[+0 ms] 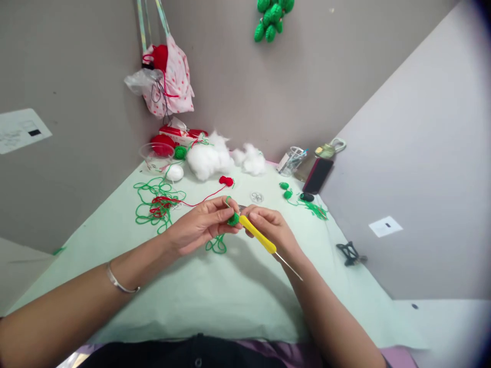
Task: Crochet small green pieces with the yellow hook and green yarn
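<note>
Left hand (205, 222): fingers pinched green crochet piece (233, 220). Right hand (275, 226): fingers closed on yellow-handled hook (258, 235); butt lay just beside piece, shank slanted toward worktop's (192, 301) near right corner.

At the centre, the tool handle (258, 235) is yellow and the yarn piece (233, 220) green. Upper left, the bag (178, 76) is pink with red spots. The tablecloth (215, 306) is pale mint, the stuffing (209, 159) above centre white. At right, the phone (318, 176) seems black, red-edged.
</note>
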Demonstrator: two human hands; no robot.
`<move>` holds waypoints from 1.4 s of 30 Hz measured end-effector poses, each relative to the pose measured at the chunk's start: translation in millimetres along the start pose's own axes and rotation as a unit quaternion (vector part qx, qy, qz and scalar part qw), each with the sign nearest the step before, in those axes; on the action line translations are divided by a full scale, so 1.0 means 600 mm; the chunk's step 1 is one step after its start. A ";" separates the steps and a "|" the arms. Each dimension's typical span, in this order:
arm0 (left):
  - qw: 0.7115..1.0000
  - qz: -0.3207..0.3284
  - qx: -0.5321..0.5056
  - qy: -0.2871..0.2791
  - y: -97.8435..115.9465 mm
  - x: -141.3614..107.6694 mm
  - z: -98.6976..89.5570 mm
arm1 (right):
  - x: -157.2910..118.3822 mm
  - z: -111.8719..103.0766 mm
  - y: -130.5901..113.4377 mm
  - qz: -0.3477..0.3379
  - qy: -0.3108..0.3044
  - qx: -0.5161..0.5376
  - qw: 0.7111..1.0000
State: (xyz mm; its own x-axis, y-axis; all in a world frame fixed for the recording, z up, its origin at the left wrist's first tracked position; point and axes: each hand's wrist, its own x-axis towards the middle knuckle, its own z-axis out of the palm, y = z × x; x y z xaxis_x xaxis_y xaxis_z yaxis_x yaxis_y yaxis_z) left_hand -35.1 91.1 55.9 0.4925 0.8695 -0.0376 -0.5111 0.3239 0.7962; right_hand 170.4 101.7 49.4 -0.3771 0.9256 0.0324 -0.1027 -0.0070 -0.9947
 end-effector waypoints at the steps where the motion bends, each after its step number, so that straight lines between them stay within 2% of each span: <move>1: 1.000 -0.003 -0.001 -0.009 -0.001 0.004 0.000 | 0.008 0.000 0.003 0.010 0.016 0.045 0.999; 5: 1.000 -0.008 0.012 -0.006 -0.011 0.020 0.003 | 0.030 0.003 0.018 0.044 0.083 0.207 0.974; 7: 1.000 -0.016 0.024 0.010 -0.019 0.028 -0.002 | 0.034 0.005 0.024 0.056 0.068 0.234 0.968; 10: 0.998 -0.026 0.060 0.026 -0.034 0.040 -0.017 | 0.037 0.005 0.032 0.075 0.013 0.218 0.973; 12: 0.995 -0.039 0.092 0.025 -0.045 0.049 -0.029 | 0.041 0.002 0.036 0.090 -0.002 0.182 0.979; 17: 0.981 -0.106 0.157 0.044 -0.060 0.067 -0.050 | 0.048 -0.014 0.041 0.151 0.019 0.137 0.979; 22: 0.975 -0.147 0.164 0.030 -0.059 0.078 -0.059 | 0.049 -0.032 0.051 0.150 0.023 0.148 0.977; 26: 0.978 -0.137 0.147 0.065 -0.068 0.082 -0.061 | 0.051 -0.031 0.067 0.101 0.029 0.145 0.984; 31: 0.984 -0.096 0.135 0.068 -0.081 0.080 -0.053 | 0.060 -0.020 0.080 0.108 0.042 0.193 0.974; 34: 0.970 -0.095 0.206 0.092 -0.084 0.078 -0.051 | 0.061 -0.015 0.081 0.120 0.019 0.205 0.971; 39: 0.911 -0.065 0.394 0.100 -0.089 0.078 -0.053 | 0.058 -0.012 0.078 0.183 0.008 0.122 0.976; 42: 0.903 -0.068 0.416 0.087 -0.091 0.078 -0.059 | 0.055 -0.016 0.076 0.191 -0.003 0.083 0.978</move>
State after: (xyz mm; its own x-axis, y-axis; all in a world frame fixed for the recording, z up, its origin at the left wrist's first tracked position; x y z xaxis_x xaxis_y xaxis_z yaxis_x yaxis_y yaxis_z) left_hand -8.8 127.4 -10.9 0.3559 0.9115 -0.2060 0.2876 0.1029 0.9522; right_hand 162.3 135.6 3.9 -0.4225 0.8412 -0.3376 -0.1005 -0.4136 -0.9049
